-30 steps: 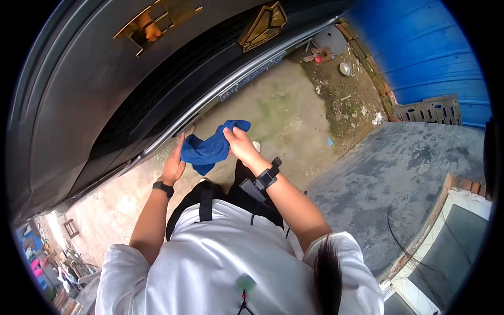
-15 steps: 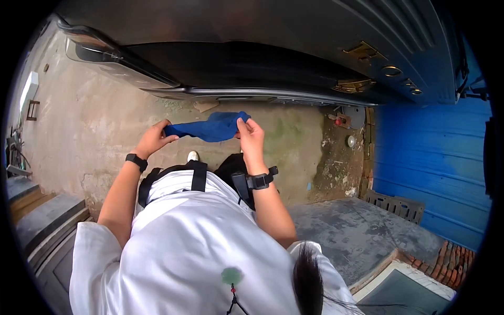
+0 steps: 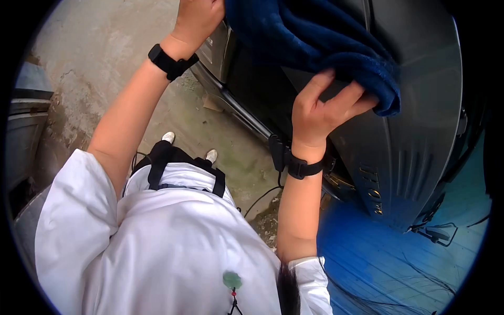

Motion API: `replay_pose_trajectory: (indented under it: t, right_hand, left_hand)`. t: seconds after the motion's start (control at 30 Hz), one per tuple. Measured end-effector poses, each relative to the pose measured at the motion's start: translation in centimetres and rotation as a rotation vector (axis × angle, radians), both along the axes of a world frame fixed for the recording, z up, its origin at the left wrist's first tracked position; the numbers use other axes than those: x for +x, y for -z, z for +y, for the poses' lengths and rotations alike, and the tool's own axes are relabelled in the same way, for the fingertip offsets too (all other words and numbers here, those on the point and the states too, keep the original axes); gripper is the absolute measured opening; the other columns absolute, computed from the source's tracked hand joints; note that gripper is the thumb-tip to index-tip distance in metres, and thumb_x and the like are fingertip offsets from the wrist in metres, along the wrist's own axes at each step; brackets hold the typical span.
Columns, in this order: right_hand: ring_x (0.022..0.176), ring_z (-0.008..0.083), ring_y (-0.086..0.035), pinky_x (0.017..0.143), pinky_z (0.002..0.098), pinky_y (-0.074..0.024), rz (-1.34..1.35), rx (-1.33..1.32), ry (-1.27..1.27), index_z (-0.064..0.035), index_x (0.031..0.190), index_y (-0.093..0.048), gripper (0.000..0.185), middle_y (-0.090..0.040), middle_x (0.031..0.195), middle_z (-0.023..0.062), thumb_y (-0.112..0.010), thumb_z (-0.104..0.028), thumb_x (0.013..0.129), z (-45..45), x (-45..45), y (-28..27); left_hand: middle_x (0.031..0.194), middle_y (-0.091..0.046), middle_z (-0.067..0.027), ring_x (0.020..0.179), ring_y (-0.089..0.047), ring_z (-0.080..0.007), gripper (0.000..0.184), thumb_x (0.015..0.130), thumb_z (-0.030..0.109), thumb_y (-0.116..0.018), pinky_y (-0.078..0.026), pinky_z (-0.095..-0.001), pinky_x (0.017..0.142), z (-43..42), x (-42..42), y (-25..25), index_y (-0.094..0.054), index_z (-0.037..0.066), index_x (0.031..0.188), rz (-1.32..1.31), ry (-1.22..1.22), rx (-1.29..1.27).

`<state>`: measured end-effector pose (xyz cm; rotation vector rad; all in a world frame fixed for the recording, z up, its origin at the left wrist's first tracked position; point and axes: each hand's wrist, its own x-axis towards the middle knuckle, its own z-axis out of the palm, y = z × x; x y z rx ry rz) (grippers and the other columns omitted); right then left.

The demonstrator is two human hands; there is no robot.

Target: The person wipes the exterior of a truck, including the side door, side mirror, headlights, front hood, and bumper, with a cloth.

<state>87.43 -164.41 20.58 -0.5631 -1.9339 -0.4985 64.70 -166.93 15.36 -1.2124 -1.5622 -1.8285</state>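
Observation:
A dark blue plush cloth (image 3: 299, 34) is raised high at the top of the view, in folds, in front of the dark grey vehicle panel (image 3: 420, 89). My left hand (image 3: 197, 23) is closed at the cloth's left end; its fingers are partly cut off by the frame's top edge. With fingers curled under the lower right edge, my right hand (image 3: 331, 113) grips the cloth. Whether the cloth touches the panel I cannot tell.
The vehicle's side trim (image 3: 236, 107) runs diagonally beside me. Gold lettering (image 3: 371, 191) marks its panel. Below right lies a blue corrugated surface (image 3: 367, 262). My shoes stand on a concrete floor (image 3: 194, 157). A cable (image 3: 262, 197) hangs by my right wrist.
Both hands have risen with the blue cloth, from waist height to up in front of the vehicle panel. The view has turned, bringing the panel closer on the right.

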Motion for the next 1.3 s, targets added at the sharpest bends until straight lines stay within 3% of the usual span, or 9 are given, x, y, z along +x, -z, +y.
replay_pose_trajectory:
  t: [0.23, 0.3, 0.33, 0.5, 0.6, 0.8, 0.9, 1.03, 1.3]
  right_hand:
    - [0.089, 0.034, -0.057, 0.081, 0.0461, -0.0451, -0.352, 0.152, 0.216, -0.0018, 0.111, -0.058, 0.037, -0.057, 0.096, 0.017, -0.062, -0.029, 0.086, 3.0, -5.8, 3.7]
    - [0.096, 0.0354, -0.058, 0.087, 0.0439, -0.0452, -0.479, 0.141, 0.231, -0.0038, 0.108, -0.063, 0.032, -0.061, 0.104, 0.0159, -0.064, -0.024, 0.083, 2.6, -4.8, 7.0]
    - [0.1, 0.0342, -0.059, 0.089, 0.0433, -0.0452, -0.484, 0.014, 0.153, -0.0065, 0.109, -0.064, 0.03, -0.062, 0.109, 0.0143, -0.063, -0.017, 0.081, 2.4, -3.9, 8.9]
    - [0.105, 0.0346, -0.06, 0.094, 0.0445, -0.0444, -0.653, -0.208, 0.004, -0.0089, 0.112, -0.065, 0.036, -0.064, 0.114, 0.0143, -0.06, -0.001, 0.077, 2.3, 1.6, 16.9]
    - [0.103, 0.0364, -0.06, 0.094, 0.0438, -0.0446, -0.768, -0.209, 0.011, -0.0059, 0.115, -0.063, 0.038, -0.063, 0.111, 0.0157, -0.06, -0.001, 0.077, 1.5, 4.3, 17.6]
    - [0.105, 0.044, -0.055, 0.093, 0.0474, -0.0427, -0.673, 0.025, 0.085, 0.0003, 0.125, -0.054, 0.044, -0.056, 0.113, 0.0263, -0.064, -0.014, 0.085, 0.5, 0.5, 11.9]
    - [0.107, 0.047, -0.051, 0.093, 0.0505, -0.041, -0.438, -0.015, -0.134, 0.0002, 0.13, -0.048, 0.05, -0.049, 0.119, 0.0334, -0.063, -0.024, 0.089, 0.4, -7.1, 7.4]
    - [0.119, 0.0428, -0.046, 0.1, 0.0536, -0.0333, -0.604, 0.022, 0.011, -0.0021, 0.132, -0.049, 0.052, -0.048, 0.133, 0.0207, -0.053, -0.029, 0.088, 2.1, -12.0, 7.6]
    - [0.121, 0.0431, -0.047, 0.103, 0.0533, -0.0315, -0.761, -0.287, 0.035, 0.0034, 0.123, -0.055, 0.046, -0.055, 0.127, 0.0238, -0.06, -0.026, 0.088, 1.0, -4.0, 14.4]
  left_hand:
    - [0.15, -0.021, -0.0261, 0.132, -0.032, -0.0462, 0.071, 0.088, 0.011, -0.052, -0.028, -0.0463, 0.111, 2.9, 1.5, 5.0, -0.016, -0.004, 0.147, 0.027, 0.103, -0.201]
    - [0.149, -0.021, -0.0285, 0.131, -0.031, -0.0481, 0.071, 0.088, 0.012, -0.052, -0.029, -0.0479, 0.11, 1.2, 3.2, 6.7, -0.016, -0.005, 0.147, 0.039, 0.052, -0.543]
    - [0.147, -0.033, -0.0177, 0.124, -0.042, -0.0368, 0.067, 0.077, -0.001, -0.054, -0.033, -0.0426, 0.108, 2.5, 3.0, 8.3, -0.036, 0.004, 0.141, 0.1, -0.11, -0.294]
    - [0.155, -0.013, -0.023, 0.131, -0.034, -0.0442, 0.079, 0.077, -0.001, -0.049, -0.032, -0.0441, 0.11, -0.4, 8.8, 21.4, -0.015, -0.002, 0.149, -0.097, 0.093, -0.581]
    - [0.154, -0.017, -0.0202, 0.129, -0.038, -0.0408, 0.075, 0.078, 0.0, -0.048, -0.032, -0.0437, 0.11, -3.1, 11.1, 24.1, -0.019, -0.004, 0.147, -0.25, 0.142, -0.814]
    - [0.158, -0.008, -0.0191, 0.146, -0.012, -0.0339, 0.084, 0.077, -0.013, -0.038, -0.016, -0.0396, 0.118, -0.3, 6.8, 15.6, -0.004, 0.004, 0.152, -0.424, 0.231, -0.18]
    - [0.158, -0.006, -0.0182, 0.146, -0.012, -0.0343, 0.082, 0.088, 0.009, -0.056, -0.016, -0.0388, 0.117, 2.7, 2.6, 9.4, -0.004, 0.005, 0.152, -0.433, 0.168, 0.065]
    - [0.155, -0.007, -0.0241, 0.14, -0.022, -0.0418, 0.083, 0.087, 0.018, -0.062, -0.023, -0.0445, 0.115, 5.5, 1.0, 9.1, -0.011, 0.0, 0.15, -0.319, -0.029, 0.037]
    - [0.155, 0.0, -0.0258, 0.144, -0.01, -0.0416, 0.079, 0.087, 0.01, -0.049, -0.015, -0.0432, 0.118, 1.7, 6.2, 16.6, -0.001, -0.007, 0.148, -0.513, 0.21, -0.325]
